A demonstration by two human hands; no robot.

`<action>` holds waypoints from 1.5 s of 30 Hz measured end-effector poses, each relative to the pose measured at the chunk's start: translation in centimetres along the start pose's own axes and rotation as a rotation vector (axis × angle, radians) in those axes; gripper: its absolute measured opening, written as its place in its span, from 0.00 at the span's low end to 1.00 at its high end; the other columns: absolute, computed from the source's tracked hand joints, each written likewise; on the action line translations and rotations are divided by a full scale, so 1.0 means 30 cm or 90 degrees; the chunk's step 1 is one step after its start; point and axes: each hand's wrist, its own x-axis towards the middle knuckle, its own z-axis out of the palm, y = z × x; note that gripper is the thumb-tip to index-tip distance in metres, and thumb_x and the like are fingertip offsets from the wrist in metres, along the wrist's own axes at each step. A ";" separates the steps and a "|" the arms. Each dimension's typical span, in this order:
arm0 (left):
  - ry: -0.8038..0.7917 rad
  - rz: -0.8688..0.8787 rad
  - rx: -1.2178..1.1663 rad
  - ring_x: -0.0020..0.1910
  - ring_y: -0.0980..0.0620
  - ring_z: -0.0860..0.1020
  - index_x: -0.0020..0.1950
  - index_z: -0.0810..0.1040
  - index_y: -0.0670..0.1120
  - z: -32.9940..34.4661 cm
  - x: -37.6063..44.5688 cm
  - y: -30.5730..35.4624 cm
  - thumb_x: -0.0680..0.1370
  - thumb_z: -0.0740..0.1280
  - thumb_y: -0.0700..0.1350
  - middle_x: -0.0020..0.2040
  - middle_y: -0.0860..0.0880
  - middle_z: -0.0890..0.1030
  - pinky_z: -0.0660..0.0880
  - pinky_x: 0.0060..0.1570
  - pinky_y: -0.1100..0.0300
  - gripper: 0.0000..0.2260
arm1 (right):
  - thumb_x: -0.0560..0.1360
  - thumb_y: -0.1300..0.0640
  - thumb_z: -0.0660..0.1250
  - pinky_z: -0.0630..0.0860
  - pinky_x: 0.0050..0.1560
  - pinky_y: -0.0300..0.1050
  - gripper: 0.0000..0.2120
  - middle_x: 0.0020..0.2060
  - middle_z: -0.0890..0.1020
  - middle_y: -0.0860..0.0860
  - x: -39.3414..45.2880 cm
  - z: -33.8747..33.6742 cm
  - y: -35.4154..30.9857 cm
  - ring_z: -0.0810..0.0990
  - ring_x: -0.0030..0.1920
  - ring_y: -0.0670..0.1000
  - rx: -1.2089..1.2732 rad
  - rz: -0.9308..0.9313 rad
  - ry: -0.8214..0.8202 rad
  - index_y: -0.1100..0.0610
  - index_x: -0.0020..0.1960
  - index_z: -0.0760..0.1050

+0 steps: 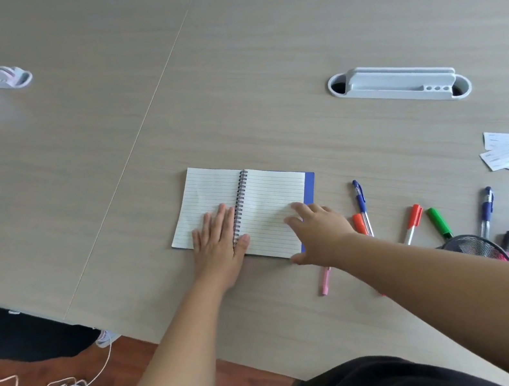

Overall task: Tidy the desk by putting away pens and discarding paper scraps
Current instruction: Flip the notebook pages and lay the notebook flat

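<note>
Flat, both hands on open notebook

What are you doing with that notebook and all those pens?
A person has both hands on an open spiral notebook: the left hand lies flat on the left page, the right hand rests at its right edge. Pens and markers, like the green marker, lie loose on the desk, and the paper scraps aren't thrown away yet.
</note>
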 end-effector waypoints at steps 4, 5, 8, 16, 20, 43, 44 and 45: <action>-0.013 0.015 -0.008 0.78 0.52 0.37 0.78 0.41 0.56 -0.017 0.112 0.064 0.80 0.46 0.63 0.79 0.59 0.39 0.36 0.74 0.46 0.30 | 0.70 0.40 0.70 0.65 0.68 0.51 0.36 0.76 0.58 0.55 0.041 -0.050 0.070 0.63 0.72 0.56 0.014 0.038 -0.005 0.55 0.72 0.64; -0.020 0.022 -0.009 0.78 0.52 0.37 0.78 0.41 0.56 -0.024 0.143 0.080 0.80 0.47 0.63 0.79 0.59 0.39 0.36 0.74 0.46 0.30 | 0.70 0.41 0.70 0.65 0.68 0.51 0.35 0.76 0.57 0.54 0.051 -0.065 0.092 0.62 0.72 0.56 0.024 0.050 -0.006 0.55 0.72 0.64; -0.053 0.052 -0.005 0.78 0.52 0.37 0.78 0.41 0.56 -0.052 0.237 0.130 0.80 0.48 0.63 0.78 0.60 0.38 0.35 0.74 0.44 0.30 | 0.70 0.44 0.70 0.64 0.68 0.50 0.36 0.77 0.55 0.52 0.081 -0.105 0.164 0.60 0.74 0.56 0.057 0.087 -0.003 0.53 0.73 0.64; -0.126 0.106 0.065 0.77 0.53 0.35 0.78 0.40 0.59 -0.133 0.478 0.228 0.78 0.49 0.67 0.78 0.61 0.36 0.36 0.69 0.30 0.33 | 0.67 0.45 0.72 0.66 0.67 0.49 0.39 0.77 0.56 0.49 0.191 -0.177 0.341 0.59 0.74 0.55 0.105 0.149 0.023 0.52 0.74 0.62; -0.128 0.105 0.079 0.77 0.54 0.35 0.77 0.39 0.59 -0.146 0.563 0.260 0.77 0.48 0.68 0.78 0.62 0.36 0.37 0.67 0.28 0.33 | 0.66 0.46 0.73 0.73 0.56 0.49 0.40 0.77 0.56 0.47 0.242 -0.204 0.398 0.58 0.75 0.52 0.136 0.172 0.037 0.50 0.74 0.62; 0.097 0.184 -0.107 0.65 0.44 0.67 0.58 0.79 0.55 -0.064 0.288 0.421 0.72 0.61 0.60 0.59 0.53 0.76 0.62 0.65 0.52 0.18 | 0.72 0.52 0.69 0.80 0.48 0.48 0.10 0.51 0.82 0.53 0.053 -0.159 0.489 0.79 0.48 0.54 0.260 0.263 -0.010 0.55 0.52 0.79; 0.055 0.161 -0.104 0.61 0.46 0.67 0.54 0.79 0.57 -0.039 0.231 0.447 0.71 0.64 0.60 0.55 0.56 0.76 0.64 0.62 0.55 0.15 | 0.72 0.53 0.69 0.79 0.47 0.48 0.11 0.49 0.83 0.54 0.038 -0.146 0.480 0.79 0.46 0.54 0.269 0.270 -0.033 0.58 0.51 0.80; 0.012 0.137 -0.103 0.58 0.49 0.68 0.51 0.79 0.58 -0.019 0.181 0.474 0.70 0.66 0.60 0.52 0.58 0.75 0.66 0.59 0.56 0.12 | 0.72 0.54 0.69 0.79 0.47 0.48 0.12 0.46 0.83 0.55 0.031 -0.131 0.472 0.79 0.45 0.55 0.280 0.278 -0.044 0.60 0.51 0.79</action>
